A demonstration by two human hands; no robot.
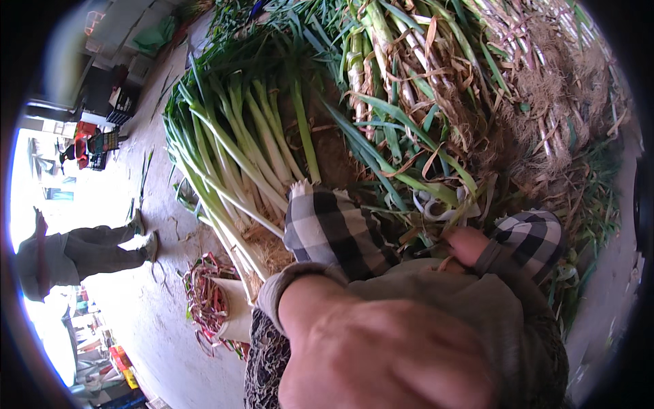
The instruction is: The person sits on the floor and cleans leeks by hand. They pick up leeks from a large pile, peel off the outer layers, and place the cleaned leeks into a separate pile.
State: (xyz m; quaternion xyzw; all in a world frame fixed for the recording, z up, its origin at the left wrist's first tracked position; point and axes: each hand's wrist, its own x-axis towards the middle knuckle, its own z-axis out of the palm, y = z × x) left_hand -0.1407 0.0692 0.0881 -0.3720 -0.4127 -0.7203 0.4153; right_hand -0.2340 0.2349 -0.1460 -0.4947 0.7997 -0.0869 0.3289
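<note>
My left hand (pixel 388 353) is raised close to the camera, back side showing, its fingers hidden. My right hand (pixel 464 245) is low between two pieces of black-and-white checked cloth (pixel 327 225), beside loose leaves and a small dark thin thing that I cannot make out; its grip is unclear. Peeled green onions (pixel 250 153) with white stalks lie in a row at the left, roots towards me. Untrimmed green onions (pixel 398 66) with dry leaves and soil-covered roots (pixel 546 102) are heaped ahead and to the right. White ring-shaped pieces (pixel 437 207) lie among the leaves before my right hand.
Reddish strips (pixel 207 296) hang over a pale container (pixel 237 309) at the left. On the concrete floor (pixel 173 337) farther left stands a person in dark trousers (pixel 102 250). Dark crates (pixel 120 107) and red items (pixel 82 143) are at the upper left. Leaf scraps (pixel 598 204) lie at the right.
</note>
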